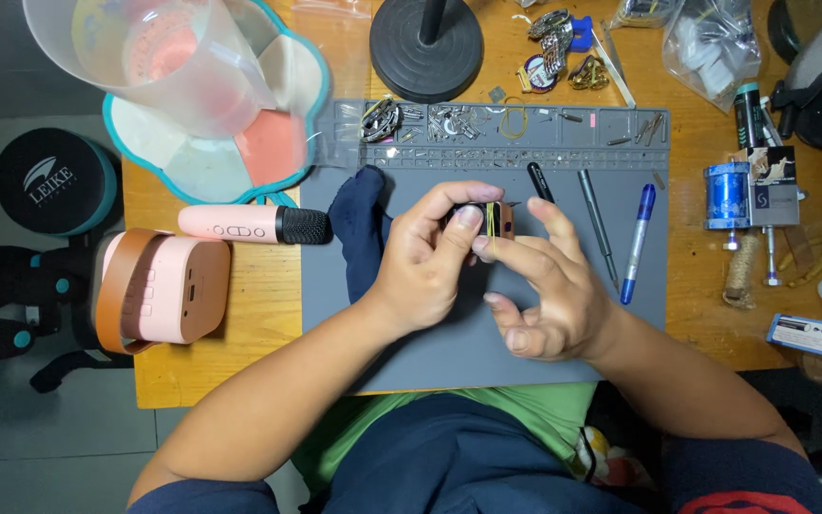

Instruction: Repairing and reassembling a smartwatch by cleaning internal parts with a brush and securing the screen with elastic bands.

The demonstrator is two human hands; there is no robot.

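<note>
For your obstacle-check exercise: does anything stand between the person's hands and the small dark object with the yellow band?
Nothing visible: the left hand and right hand both already touch the small dark object above the grey mat.

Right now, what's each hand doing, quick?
Left hand: closed on the small brown object, thumb on top.
Right hand: fingers pinching the same object.

Small brown block-shaped piece (499, 221), dark at its left end, a thin yellowish band around its middle. I hold it above the grey mat, lying level left to right, mid-scene. My fingers cover most of it; only its right end and top show.
</note>
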